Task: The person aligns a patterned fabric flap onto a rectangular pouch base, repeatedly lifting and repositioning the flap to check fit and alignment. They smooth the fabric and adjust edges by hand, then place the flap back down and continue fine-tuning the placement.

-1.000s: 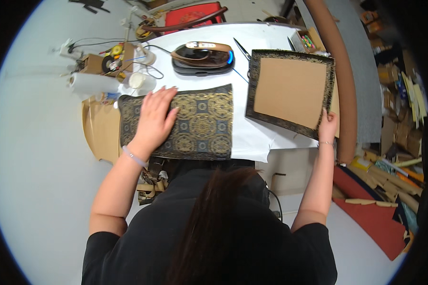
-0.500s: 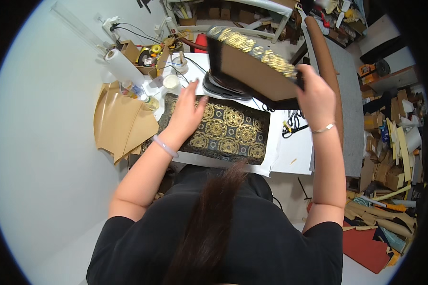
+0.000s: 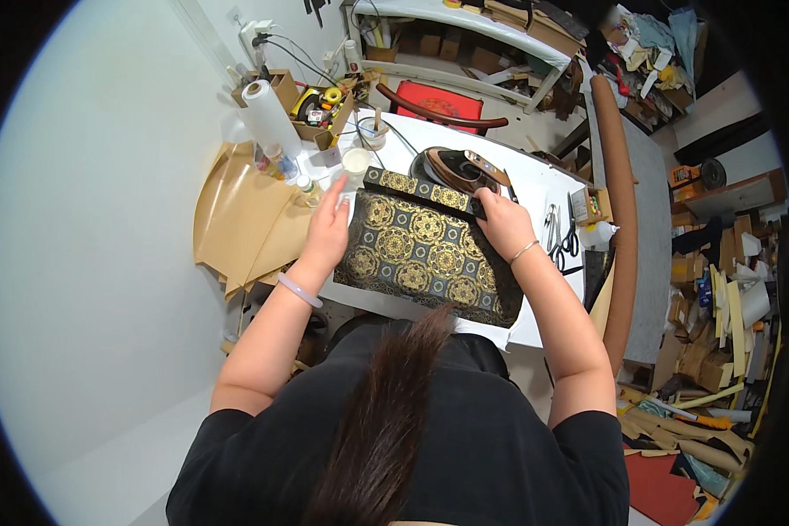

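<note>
A shallow box [image 3: 419,188] covered in black and gold brocade stands on its edge, its narrow patterned side facing up. My right hand [image 3: 506,226] grips its right end. At the opposite end, my left hand [image 3: 327,231] is open with fingers stretched upward; whether it touches the box I cannot tell. Nearer to me, a piece of black brocade with gold medallions [image 3: 430,252] spreads over the white table [image 3: 548,188]. Just behind the box rests a brown and black iron [image 3: 454,167].
On the left are brown paper sheets [image 3: 250,215], a white roll [image 3: 268,114], small bottles, a white cup [image 3: 356,161] and a box of tapes [image 3: 324,105]. Scissors [image 3: 570,237] and a small carton [image 3: 590,205] are at the right. A red chair [image 3: 438,103] stands behind the table.
My right hand has lowered the box from the air onto the table's middle, beyond the brocade piece. My left hand has shifted to the box's left end. The view has tilted.
</note>
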Demonstrator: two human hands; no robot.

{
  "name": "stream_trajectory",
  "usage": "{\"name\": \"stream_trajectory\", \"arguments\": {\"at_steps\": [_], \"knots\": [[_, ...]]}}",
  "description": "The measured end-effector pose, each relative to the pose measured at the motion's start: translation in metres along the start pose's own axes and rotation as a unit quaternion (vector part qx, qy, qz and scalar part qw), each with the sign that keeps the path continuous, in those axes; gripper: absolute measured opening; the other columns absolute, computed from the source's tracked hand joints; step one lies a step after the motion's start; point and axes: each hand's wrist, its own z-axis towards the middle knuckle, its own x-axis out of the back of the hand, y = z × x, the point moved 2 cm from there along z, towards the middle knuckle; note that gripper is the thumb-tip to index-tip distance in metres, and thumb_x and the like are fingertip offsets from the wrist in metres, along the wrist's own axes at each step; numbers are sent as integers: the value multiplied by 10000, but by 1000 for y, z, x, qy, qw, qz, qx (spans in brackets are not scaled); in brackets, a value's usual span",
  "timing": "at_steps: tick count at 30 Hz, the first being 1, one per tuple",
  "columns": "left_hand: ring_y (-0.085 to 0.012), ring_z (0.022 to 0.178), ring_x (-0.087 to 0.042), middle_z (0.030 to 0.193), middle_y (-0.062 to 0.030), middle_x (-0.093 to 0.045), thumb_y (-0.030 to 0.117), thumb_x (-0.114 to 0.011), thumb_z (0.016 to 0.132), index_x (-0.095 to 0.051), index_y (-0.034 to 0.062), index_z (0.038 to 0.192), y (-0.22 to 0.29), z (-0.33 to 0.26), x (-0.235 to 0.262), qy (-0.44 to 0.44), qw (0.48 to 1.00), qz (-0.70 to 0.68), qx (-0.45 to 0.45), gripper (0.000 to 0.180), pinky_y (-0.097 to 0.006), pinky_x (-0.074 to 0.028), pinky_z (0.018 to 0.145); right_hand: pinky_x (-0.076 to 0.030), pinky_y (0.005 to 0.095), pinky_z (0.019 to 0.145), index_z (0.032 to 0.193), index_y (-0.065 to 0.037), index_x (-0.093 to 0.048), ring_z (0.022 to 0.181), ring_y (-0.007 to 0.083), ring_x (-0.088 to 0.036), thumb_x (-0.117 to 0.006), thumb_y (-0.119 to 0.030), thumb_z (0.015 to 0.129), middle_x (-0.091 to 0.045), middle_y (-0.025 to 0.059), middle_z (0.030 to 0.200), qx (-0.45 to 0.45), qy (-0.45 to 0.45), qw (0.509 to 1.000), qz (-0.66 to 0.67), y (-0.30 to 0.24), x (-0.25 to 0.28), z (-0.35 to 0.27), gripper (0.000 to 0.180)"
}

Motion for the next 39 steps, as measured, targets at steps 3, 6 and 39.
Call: {"name": "stream_trajectory", "arguments": {"at_steps": [3, 6, 39], "knots": [[-300, 1505, -416, 1586, -178, -491, 172, -461, 1101, -467, 27, 1551, -12, 7, -11, -40, 999, 26, 15, 474, -373, -294, 1242, -577, 444, 762, 1173, -132, -559, 906, 335, -714, -802, -153, 823, -720, 106, 964, 6, -9, 1000, 9, 2, -1, -2, 427], [-288, 1478, -454, 1567, -173, -518, 202, -462, 1111, -477, 27, 1547, -31, 23, -22, -51, 998, 38, 23, 471, -361, -304, 1234, -569, 444, 833, 1144, -105, -608, 911, 353, -715, -839, -280, 839, -733, 128, 997, 8, -19, 999, 27, 10, -1, 3, 421], [-202, 1356, -586, 1387, -73, -695, 345, -459, 1124, -725, 118, 1319, -27, 46, -28, -93, 994, 49, 39, 400, -550, 21, 1284, -484, 329, 1058, 1454, -10, -593, 1219, 241, -660, -595, -297, 1086, -706, 201, 1320, -399, 131, 823, 383, 46, -23, -111, 468]]}}
